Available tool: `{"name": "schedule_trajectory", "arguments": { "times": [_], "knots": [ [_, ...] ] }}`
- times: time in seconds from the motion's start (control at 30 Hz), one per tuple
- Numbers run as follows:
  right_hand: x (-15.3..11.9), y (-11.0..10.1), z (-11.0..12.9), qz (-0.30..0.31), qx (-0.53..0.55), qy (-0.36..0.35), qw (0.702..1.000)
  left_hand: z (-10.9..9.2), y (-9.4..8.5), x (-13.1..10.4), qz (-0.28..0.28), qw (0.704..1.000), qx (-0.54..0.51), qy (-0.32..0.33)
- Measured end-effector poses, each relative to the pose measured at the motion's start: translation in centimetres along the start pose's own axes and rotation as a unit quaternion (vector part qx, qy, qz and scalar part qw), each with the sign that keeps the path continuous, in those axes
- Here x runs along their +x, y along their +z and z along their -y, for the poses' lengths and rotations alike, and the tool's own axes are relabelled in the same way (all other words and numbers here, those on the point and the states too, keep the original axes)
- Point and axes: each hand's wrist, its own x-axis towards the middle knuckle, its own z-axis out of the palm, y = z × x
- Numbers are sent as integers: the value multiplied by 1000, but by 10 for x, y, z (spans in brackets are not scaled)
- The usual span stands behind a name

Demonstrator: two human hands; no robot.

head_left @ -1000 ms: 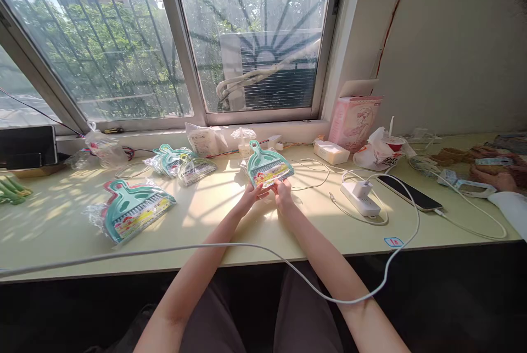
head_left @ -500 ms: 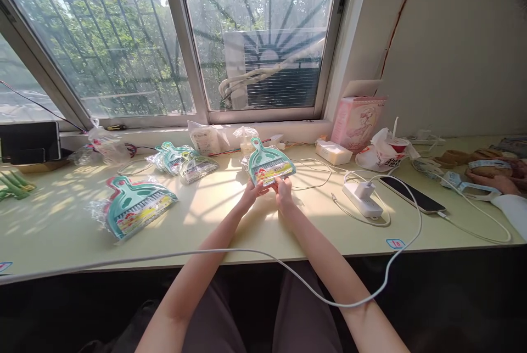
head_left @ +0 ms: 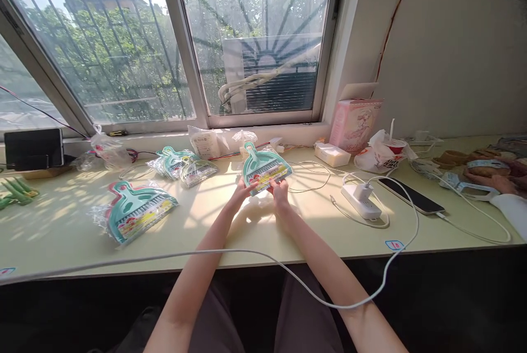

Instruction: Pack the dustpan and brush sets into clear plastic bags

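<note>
A small green dustpan and brush set (head_left: 263,166) in clear wrapping is held up between both hands, its handle pointing to the window and a yellow label along its lower edge. My left hand (head_left: 242,192) grips the lower left corner. At the bottom edge, right of the middle, my right hand (head_left: 280,192) pinches the wrapping. Left of my arms lies a stack of wrapped dustpan sets (head_left: 138,210), green over red. Farther back are more wrapped dustpan sets (head_left: 175,162), with a dull green one (head_left: 197,171) beside them.
A white power strip (head_left: 361,202) and a phone (head_left: 411,195) lie to the right. A white cable (head_left: 263,254) crosses in front of my forearms. Behind stand a pink box (head_left: 354,122) and a plastic bag (head_left: 382,152). Another person's hand (head_left: 500,184) shows at the far right.
Both hands have shifted slightly left with the dustpan set, which now tilts a little more, its right side higher. The view has also moved slightly.
</note>
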Motion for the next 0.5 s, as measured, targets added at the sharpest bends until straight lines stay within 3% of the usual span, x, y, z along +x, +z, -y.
{"name": "schedule_trajectory", "arguments": {
  "times": [0.13,0.3,0.37,0.43,0.5],
  "knots": [
    [-4,4,0,2,-2,9,1000,5,1,-6,-9,1000,9,-3],
    [-3,7,4,123,6,61,990,-3,-15,-2,-17,1000,9,-24],
    [-2,7,9,157,-38,64,985,-8,-24,0,-33,999,9,-32],
    [-1,4,16,150,-142,14,978,-11,-32,2,-58,998,-11,-18],
    [-1,-1,25,124,-277,-116,946,-15,-40,2,-99,994,-39,3]
  ]
}}
